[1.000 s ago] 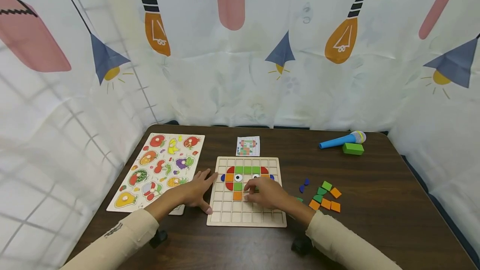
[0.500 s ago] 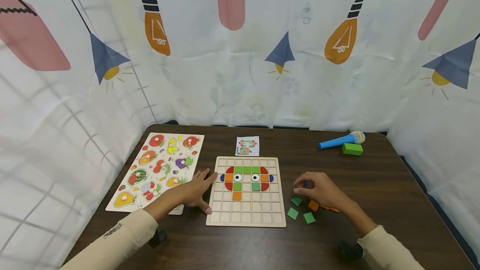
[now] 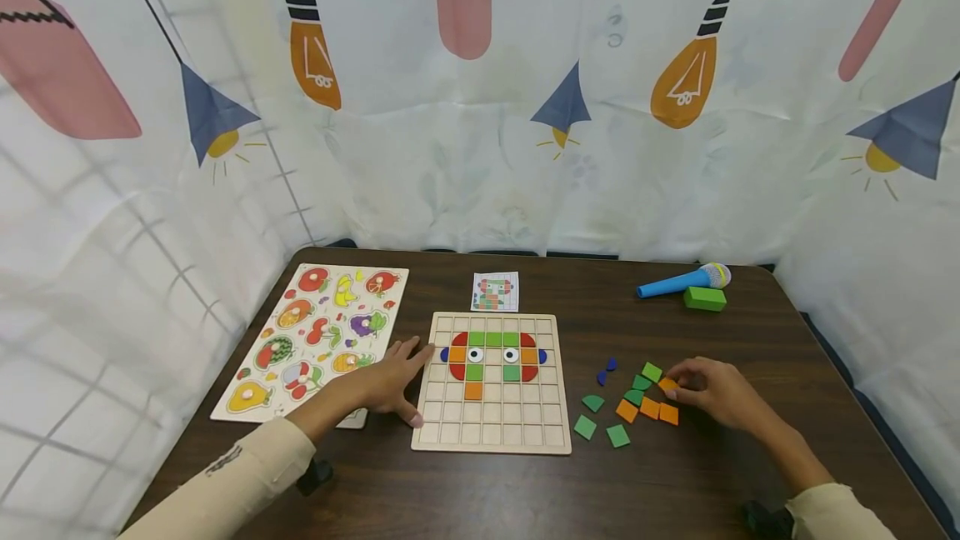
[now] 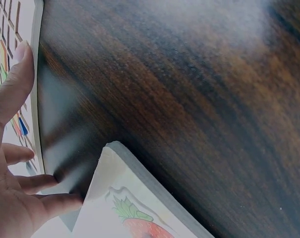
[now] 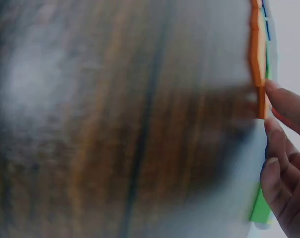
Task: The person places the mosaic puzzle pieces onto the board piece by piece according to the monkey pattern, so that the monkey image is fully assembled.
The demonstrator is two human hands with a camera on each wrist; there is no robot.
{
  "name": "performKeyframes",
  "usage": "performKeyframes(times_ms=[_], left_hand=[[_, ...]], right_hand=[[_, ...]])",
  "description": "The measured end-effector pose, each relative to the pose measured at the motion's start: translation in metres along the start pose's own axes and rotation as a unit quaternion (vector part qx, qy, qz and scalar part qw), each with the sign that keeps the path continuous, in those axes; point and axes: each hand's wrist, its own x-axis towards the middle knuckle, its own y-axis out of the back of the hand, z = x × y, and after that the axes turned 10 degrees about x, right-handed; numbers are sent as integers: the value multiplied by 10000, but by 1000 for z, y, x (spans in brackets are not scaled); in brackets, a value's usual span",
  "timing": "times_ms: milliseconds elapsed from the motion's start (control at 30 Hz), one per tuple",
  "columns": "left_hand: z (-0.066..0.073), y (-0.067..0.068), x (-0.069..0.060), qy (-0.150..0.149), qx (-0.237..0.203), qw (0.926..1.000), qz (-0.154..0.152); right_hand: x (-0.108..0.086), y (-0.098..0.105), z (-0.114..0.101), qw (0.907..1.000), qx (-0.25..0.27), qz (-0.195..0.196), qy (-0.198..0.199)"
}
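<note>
My dark wood-grain table (image 3: 465, 494) bears a gridded board (image 3: 502, 421). Left of that board lies a fruit-printed panel (image 3: 318, 340); just beyond the board, a card (image 3: 495, 292); right of the board, green pieces (image 3: 618, 436), orange pieces (image 3: 649, 408) and blue pieces (image 3: 602, 377); beyond the board, rightward, a microphone (image 3: 681, 282) and a green block (image 3: 705, 299).

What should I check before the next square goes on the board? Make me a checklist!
1. Board steadied: ok. The left hand is spread at the left edge of the wooden board.
2. Card easy to see: ok. The picture card lies uncovered behind the board.
3. Picture finished: not ok. The card shows more coloured squares below the face than the board has.
4. Orange tile in a firm grip: cannot tell. The right hand is at it, but the pinch isn't clear.
5. Microphone away from the loose pieces: ok. It lies farther back.
</note>
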Motion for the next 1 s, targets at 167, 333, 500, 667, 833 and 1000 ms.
performKeyframes(times_ms=[167,333,500,667,833,1000], left_hand=[[0,0,0,6,-13,10000,-8],[0,0,0,61,27,10000,-28],[0,0,1,36,40,10000,9],[-1,-1,1,32,41,10000,8],[-1,-1,1,50,22,10000,11],[0,1,0,49,-42,10000,62]], right_hand=[[2,-1,3,9997,-101,-109,-191],[4,1,1,9995,-188,-196,-155],[3,-1,0,9996,-184,-171,-118],[3,-5,-4,9998,15,-146,-96],[3,-4,-8,9997,224,-104,46],[6,-2,-23,9983,456,-128,353]])
